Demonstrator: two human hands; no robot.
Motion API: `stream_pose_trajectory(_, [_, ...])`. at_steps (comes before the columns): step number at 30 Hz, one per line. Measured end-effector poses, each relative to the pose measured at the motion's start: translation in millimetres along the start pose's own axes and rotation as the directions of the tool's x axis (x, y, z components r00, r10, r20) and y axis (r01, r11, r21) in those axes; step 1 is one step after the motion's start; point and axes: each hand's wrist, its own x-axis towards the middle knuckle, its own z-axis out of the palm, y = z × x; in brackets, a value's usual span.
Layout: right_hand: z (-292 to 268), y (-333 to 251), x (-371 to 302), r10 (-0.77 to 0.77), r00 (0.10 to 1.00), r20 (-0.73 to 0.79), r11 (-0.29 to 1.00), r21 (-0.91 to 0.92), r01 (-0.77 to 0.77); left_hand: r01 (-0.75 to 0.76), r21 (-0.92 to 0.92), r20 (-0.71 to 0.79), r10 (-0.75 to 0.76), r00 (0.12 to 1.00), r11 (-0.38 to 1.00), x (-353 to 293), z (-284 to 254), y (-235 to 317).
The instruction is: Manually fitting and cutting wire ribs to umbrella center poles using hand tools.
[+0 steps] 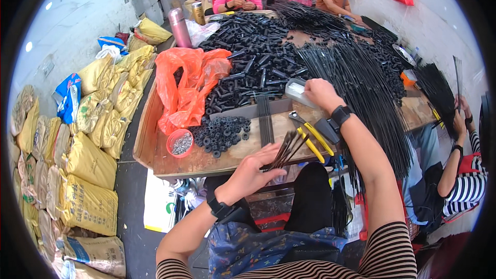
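My left hand (pixel 252 169) is closed round a small bundle of thin dark rods (pixel 290 149), held at the table's near edge with their ends fanning upward. Over a small clear box (pixel 290 94) of pale small parts, my right hand (pixel 321 95) has its fingers bent down into the right end; whatever they pinch is hidden. More thin rods (pixel 265 123) lie side by side on the wood between my hands. Yellow-handled cutting pliers (pixel 311 137) rest below my right hand. Small black rings (pixel 221 133) form a heap to the left, beside a red bowl (pixel 169 145) of small silvery parts.
Black tube pieces (pixel 248 41) cover the table's middle. Long black rods (pixel 356 88) overhang its near right edge. An orange plastic bag (pixel 178 80) and pink flask (pixel 179 28) stand left. Yellow sacks (pixel 93 160) line the left wall. Several people work around the table, one close at right.
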Motion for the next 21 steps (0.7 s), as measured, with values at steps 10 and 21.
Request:
stream_pose_trajectory(10, [-9.6,-2.3,-8.5,-0.007,0.991,-0.134,1.000,-0.010,0.006,0.266,-0.422,0.030,-0.279,0.960,0.867,9.3,-10.2,18.5])
stream_pose_trajectory(21, [-146.1,-107.0,-100.3,-0.162,0.860,-0.484,0.787,0.462,0.409,0.085,-0.386,-0.202,-0.174,0.964,0.919,38.8,-49.9,72.7])
